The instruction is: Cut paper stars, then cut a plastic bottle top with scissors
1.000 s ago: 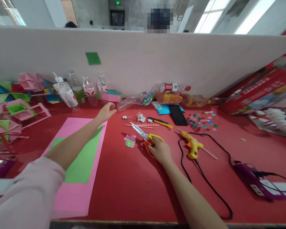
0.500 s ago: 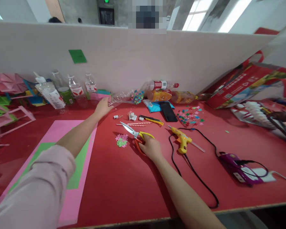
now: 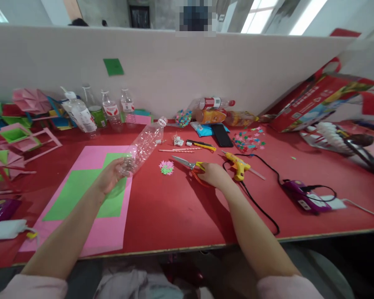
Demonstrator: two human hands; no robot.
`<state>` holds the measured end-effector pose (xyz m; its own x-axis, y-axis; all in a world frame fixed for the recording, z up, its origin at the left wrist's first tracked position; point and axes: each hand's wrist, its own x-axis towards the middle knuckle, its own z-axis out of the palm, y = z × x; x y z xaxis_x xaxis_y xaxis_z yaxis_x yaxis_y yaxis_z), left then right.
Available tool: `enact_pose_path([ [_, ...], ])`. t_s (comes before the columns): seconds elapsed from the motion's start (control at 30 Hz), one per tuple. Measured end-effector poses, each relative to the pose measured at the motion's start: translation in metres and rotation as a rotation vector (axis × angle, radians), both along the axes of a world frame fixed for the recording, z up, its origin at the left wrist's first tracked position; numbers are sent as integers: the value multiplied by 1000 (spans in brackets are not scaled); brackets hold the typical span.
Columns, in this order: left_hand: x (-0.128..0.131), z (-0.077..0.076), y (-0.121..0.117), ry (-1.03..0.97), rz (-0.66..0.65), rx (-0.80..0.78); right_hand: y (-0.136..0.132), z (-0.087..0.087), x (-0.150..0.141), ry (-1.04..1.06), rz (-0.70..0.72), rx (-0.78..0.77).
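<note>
A clear plastic bottle point(image 3: 146, 143) is tilted above the table, its neck pointing up and away to the right. My left hand point(image 3: 112, 175) is wrapped round its base, over the pink and green paper sheets point(image 3: 81, 195). On the right, my right hand point(image 3: 216, 174) grips the handles of a pair of scissors point(image 3: 190, 163), whose blades point to the left and look nearly closed. Just left of the scissors lies a small pile of pink and green paper stars point(image 3: 166, 167).
Beyond the scissors lie striped straws point(image 3: 177, 150), a yellow utility knife point(image 3: 205, 145) and a phone point(image 3: 222, 135). A yellow glue gun point(image 3: 238, 166) with its cord is to the right, near a purple power strip point(image 3: 305, 197). Upright bottles point(image 3: 110, 110) stand along the white partition point(image 3: 162, 70).
My left hand has lifted the clear bottle from the back of the table and brought it nearer, over the paper. My right hand keeps the scissors. The view has shifted slightly.
</note>
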<state>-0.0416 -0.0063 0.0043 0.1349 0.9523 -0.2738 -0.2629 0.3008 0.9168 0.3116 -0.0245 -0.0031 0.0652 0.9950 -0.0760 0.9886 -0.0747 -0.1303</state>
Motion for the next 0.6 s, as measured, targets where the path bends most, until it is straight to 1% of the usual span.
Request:
enact_pose_path([
  [0.1, 6, -7, 0, 12, 43, 15, -2, 6, 7, -49, -11, -27],
  [0.17, 7, -12, 2, 48, 29, 22, 2, 9, 7, -67, -6, -32],
  [0.27, 6, -19, 5, 83, -9, 45, 17, 10, -1, -58, 35, -25],
  [0.4, 2, -27, 7, 118, -35, 66, 42, 3, -20, -16, 94, 16],
  [0.5, 3, -27, 6, 190, -11, 76, 56, -4, -29, 9, 147, 70],
  [0.6, 7, -23, 4, 252, 9, 97, 63, -6, -26, 29, 173, 121],
])
